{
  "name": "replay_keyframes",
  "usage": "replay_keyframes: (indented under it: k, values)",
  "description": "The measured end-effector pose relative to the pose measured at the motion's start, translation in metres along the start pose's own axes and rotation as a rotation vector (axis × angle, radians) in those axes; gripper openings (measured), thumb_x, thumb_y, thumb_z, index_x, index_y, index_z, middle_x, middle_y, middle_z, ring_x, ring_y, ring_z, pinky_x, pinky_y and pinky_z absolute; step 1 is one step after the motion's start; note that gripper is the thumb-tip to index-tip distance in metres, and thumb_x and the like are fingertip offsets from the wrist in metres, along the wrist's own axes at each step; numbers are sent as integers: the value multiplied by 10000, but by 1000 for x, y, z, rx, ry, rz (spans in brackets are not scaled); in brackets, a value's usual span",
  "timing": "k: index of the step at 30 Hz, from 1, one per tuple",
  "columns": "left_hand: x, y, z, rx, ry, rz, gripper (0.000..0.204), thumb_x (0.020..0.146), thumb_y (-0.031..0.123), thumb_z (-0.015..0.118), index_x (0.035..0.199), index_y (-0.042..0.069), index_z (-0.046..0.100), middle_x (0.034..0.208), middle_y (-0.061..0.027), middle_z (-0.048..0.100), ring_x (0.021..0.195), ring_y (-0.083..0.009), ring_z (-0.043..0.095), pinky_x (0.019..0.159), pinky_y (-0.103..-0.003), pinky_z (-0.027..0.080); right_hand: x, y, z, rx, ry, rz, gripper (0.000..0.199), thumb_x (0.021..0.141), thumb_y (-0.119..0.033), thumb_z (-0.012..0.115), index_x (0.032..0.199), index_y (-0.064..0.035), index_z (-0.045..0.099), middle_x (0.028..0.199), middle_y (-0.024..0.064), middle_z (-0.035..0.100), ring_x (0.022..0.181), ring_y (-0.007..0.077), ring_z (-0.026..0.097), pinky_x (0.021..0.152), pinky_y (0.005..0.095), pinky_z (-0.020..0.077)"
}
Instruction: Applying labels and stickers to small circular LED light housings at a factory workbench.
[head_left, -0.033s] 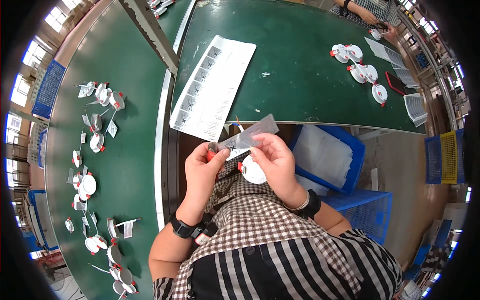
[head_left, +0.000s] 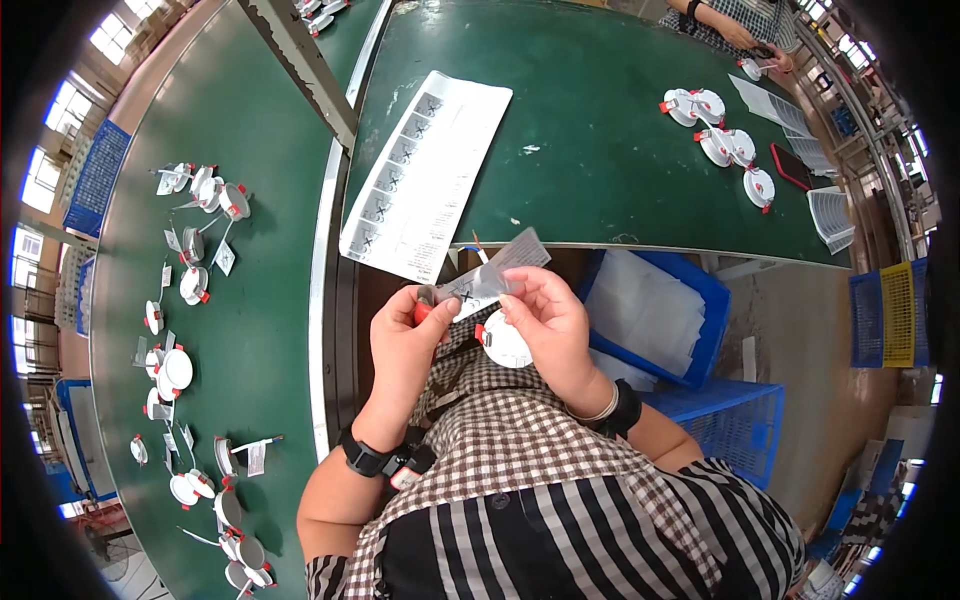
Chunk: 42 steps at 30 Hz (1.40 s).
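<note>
- Left hand [head_left: 410,325] and right hand [head_left: 550,325]: what is grasped?
- One grey label strip [head_left: 522,252] is pinched between the fingertips of both; a red piece [head_left: 421,313], its kind unclear, is gripped in the left.
- And the round lamp [head_left: 508,342]?
- Just below the right fingertips, before the checked apron [head_left: 490,405]; whether it is touched cannot be told.
- What is changed?
- Compared with the earlier frame, the strip's far end is swung leftward; by judgement, it is merely being adjusted.
</note>
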<state>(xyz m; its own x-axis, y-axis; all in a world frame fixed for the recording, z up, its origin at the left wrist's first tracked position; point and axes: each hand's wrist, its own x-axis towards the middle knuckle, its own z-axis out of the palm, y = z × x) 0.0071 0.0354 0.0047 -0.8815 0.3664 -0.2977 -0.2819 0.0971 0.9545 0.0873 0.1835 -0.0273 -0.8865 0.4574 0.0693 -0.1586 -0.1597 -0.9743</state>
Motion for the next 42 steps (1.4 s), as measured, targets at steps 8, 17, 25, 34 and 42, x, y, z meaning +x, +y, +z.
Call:
replay_keyframes:
  k: [8,17,25,34,42]
  values:
    - [-7,-7,2,146,64,253,138,788,50,703,904,18,636,603,55,466,546,-12,388,486,-183,325,0,-9,7,67,33,102,261,834,-39,659,1088,7,617,820,-2,527,687,55,517,618,182,444]
    - [-10,-1,4,183,126,353,380,772,-5,690,1126,45,560,608,48,450,547,-26,389,495,-187,336,2,-13,16,235,34,342,279,841,-125,675,1081,11,634,831,2,594,677,41,513,603,181,427]
    - [-13,2,2,125,155,331,554,771,-34,680,1264,42,441,634,34,497,573,-19,420,521,-171,367,5,-16,23,267,48,416,243,854,-114,658,1054,22,645,813,-3,561,676,48,504,617,188,421]
    - [-3,-6,-6,70,171,306,627,762,-39,684,1316,48,404,624,37,502,568,-17,427,525,-167,376,10,-10,31,251,45,384,228,871,-107,636,1044,41,642,793,-6,508,709,58,497,639,199,412]
    - [1,-6,-13,162,173,278,667,760,-69,661,1346,30,360,667,16,560,612,-33,502,584,-164,401,15,-3,33,225,6,440,209,879,-122,629,1014,36,647,830,-10,511,724,55,501,649,200,415]
